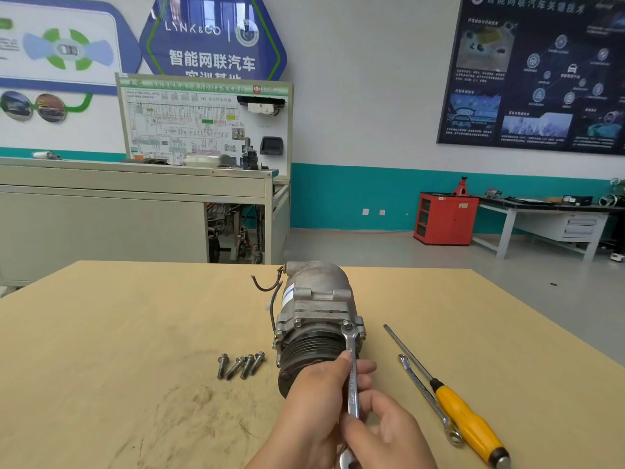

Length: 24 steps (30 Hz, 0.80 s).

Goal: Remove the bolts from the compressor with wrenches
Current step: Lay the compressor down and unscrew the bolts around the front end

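Head view: the compressor (314, 306) lies on its side near the middle of the table (101, 333), its dark grooved pulley end turned toward the near edge and its rounded body pointing far. Short wires (270, 289) stick out from its left side. A wrench (351, 374) runs from the near side up to the flange behind the pulley, and its head sits on a bolt (346, 323) at the upper right of that flange.

The left hand (318, 401) comes in from the near edge and grips the middle of the wrench shaft, thumb on one side and curled fingers on the other; it also covers the near part of the pulley. The right hand (385, 434) is just nearer and to the right, pinching the wrench lower down between thumb and fingertips.

Four loose bolts (240, 365) lie side by side on the table just left of the pulley. To the right of the compressor, apart from it, lie a second wrench (426, 397) and a screwdriver (463, 414) with a yellow handle, close beside each other and both slanting from far left to near right.

Far beyond the table a red cabinet (446, 218) stands against a teal-banded wall.
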Motion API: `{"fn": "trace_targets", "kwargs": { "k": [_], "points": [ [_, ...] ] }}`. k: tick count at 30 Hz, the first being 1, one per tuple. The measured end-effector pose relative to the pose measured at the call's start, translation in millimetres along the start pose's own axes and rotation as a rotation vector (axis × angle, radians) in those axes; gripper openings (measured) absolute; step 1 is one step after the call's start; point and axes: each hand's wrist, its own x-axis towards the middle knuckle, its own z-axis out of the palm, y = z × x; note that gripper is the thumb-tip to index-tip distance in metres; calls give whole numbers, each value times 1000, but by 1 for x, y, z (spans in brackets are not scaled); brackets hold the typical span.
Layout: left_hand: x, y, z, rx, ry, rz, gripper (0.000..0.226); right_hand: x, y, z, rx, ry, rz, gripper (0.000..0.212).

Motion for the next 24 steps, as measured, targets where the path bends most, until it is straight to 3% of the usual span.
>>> {"fn": "trace_targets", "kwargs": {
  "k": [4,11,16,18,19,21,24],
  "points": [
    [0,0,2,-5,31,-30,54,-1,1,3,-91,65,-34,2],
    [3,-3,6,-172,27,-149,40,-1,4,1,-233,111,-97,15],
    [7,-7,8,-343,19,-198,36,-11,3,5,10,-7,-130,21],
    [7,-7,8,-380,12,-183,35,-13,-11,-1,59,272,-128,36],
    [6,-8,8,-381,6,-173,34,-12,-14,-5,138,271,-109,39],
    [6,-10,8,-371,-1,-150,33,-15,-1,-8,297,-34,-81,40],
    [7,-13,10,-344,3,-109,31,-6,13,-18,398,-137,84,43]
  ]
}}
